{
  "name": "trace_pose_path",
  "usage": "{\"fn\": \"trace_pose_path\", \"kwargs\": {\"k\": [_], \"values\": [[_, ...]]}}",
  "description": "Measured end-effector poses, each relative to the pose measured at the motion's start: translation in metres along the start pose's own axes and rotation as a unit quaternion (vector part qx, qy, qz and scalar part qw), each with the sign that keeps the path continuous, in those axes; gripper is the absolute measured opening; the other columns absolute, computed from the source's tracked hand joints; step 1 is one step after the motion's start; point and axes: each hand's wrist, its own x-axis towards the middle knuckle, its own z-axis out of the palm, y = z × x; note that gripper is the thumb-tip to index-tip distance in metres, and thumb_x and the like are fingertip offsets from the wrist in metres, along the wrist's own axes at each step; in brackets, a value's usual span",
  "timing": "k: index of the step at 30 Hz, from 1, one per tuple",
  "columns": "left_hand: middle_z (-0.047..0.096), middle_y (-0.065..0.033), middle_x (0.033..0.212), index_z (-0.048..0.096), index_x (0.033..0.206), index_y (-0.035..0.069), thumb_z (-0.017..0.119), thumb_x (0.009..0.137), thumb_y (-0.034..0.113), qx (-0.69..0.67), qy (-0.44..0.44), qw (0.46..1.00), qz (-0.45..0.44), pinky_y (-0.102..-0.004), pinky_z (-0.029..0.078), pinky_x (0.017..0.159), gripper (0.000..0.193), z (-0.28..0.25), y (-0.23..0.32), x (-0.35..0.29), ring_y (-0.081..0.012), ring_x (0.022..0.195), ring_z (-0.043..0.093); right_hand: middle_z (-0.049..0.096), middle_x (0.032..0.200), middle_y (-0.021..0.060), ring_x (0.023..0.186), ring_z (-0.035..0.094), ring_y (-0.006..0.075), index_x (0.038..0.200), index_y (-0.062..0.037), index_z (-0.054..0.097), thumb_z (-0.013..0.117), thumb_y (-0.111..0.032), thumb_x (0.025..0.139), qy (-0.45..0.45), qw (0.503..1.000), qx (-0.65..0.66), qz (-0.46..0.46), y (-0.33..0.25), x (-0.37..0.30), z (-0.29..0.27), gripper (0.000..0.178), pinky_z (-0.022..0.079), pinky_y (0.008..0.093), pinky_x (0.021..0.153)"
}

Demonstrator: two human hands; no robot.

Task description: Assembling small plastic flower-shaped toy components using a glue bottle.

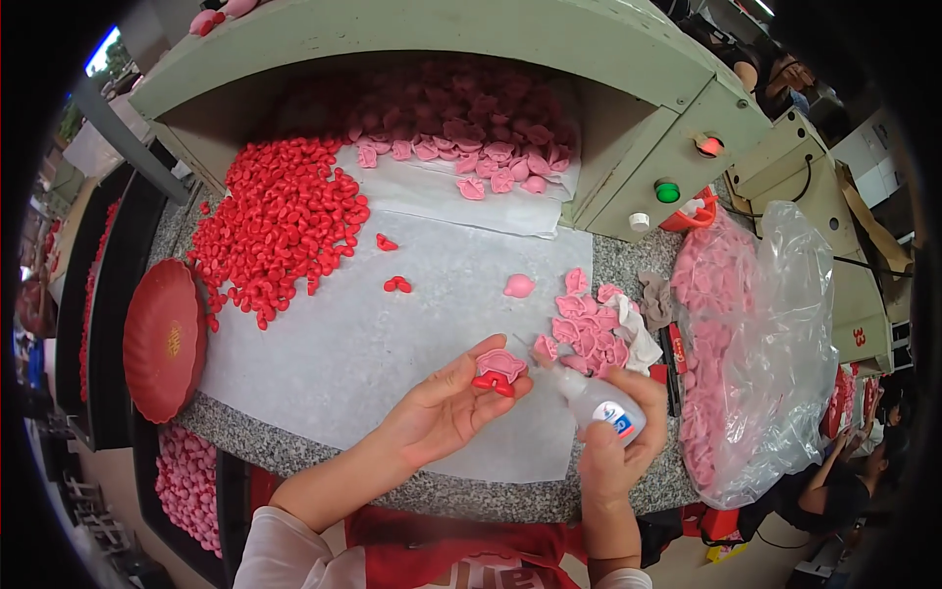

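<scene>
Between the fingertips of my left hand [442, 410] is a small hollow pink plastic piece [502, 363], with a red two-lobed piece [496, 384] against its lower edge. My right hand [616, 456] is closed around a clear squeeze bottle [592, 401] with a thin nozzle, tilted toward the left hand and a little to its right. Whether liquid is coming out cannot be seen. Beyond the bottle lies a small heap of pink pieces [589, 329]. A rounded pink piece [519, 286] and two loose red pieces [397, 285] rest on the white paper [432, 334].
A large heap of red pieces [280, 221] sits at the left, beside a red scalloped dish [165, 344]. Pink pieces [505, 157] fill the opening under a pale green machine [412, 34]. At right lies a clear plastic bag [726, 373]. A bin of pink balls [188, 486] stands lower left.
</scene>
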Motion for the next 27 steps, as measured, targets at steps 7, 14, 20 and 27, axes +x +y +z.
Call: {"fn": "trace_pose_path", "kwargs": {"k": [7,14,20,27], "values": [[0.047,-0.0172,0.118,0.036,0.125,0.005,0.052,0.085,0.023,0.137,0.028,0.989,0.045,-0.0376,0.042,0.093,0.046,0.008,0.002,-0.005,-0.0296,0.109,0.048,0.058,0.068,0.0081,0.049,0.051,0.0127,0.092,0.0025,0.055,0.065,-0.004,0.061,-0.028,0.981,-0.116,-0.153,-0.006,-0.001,0.01,0.033,0.04,0.0223,0.045],[0.053,-0.0155,0.112,0.039,0.123,0.003,0.054,0.084,0.024,0.162,0.029,0.985,0.051,-0.0359,0.043,0.088,0.047,0.009,0.004,-0.001,-0.0257,0.105,0.052,0.05,0.053,0.0041,0.039,0.043,0.0137,0.088,-0.0014,0.056,0.067,-0.003,0.056,-0.097,0.964,-0.167,-0.183,-0.006,-0.003,0.008,0.034,0.033,0.022,0.036],[0.054,-0.0146,0.109,0.04,0.122,0.001,0.054,0.083,0.023,0.165,0.048,0.984,0.053,-0.0347,0.044,0.086,0.046,0.011,0.003,-0.004,-0.0241,0.099,0.054,0.052,0.056,0.0031,0.039,0.043,0.0128,0.089,-0.0025,0.055,0.067,-0.002,0.056,-0.104,0.961,-0.185,-0.181,-0.008,-0.005,0.011,0.034,0.033,0.0218,0.036],[0.054,-0.0143,0.109,0.039,0.123,0.001,0.054,0.083,0.024,0.167,0.043,0.984,0.045,-0.0342,0.043,0.087,0.048,0.01,0.003,-0.004,-0.0237,0.098,0.054,0.055,0.061,0.0035,0.039,0.044,0.0122,0.09,-0.0025,0.054,0.066,-0.001,0.057,-0.104,0.958,-0.195,-0.185,-0.009,-0.003,0.013,0.035,0.033,0.0219,0.036]]}}
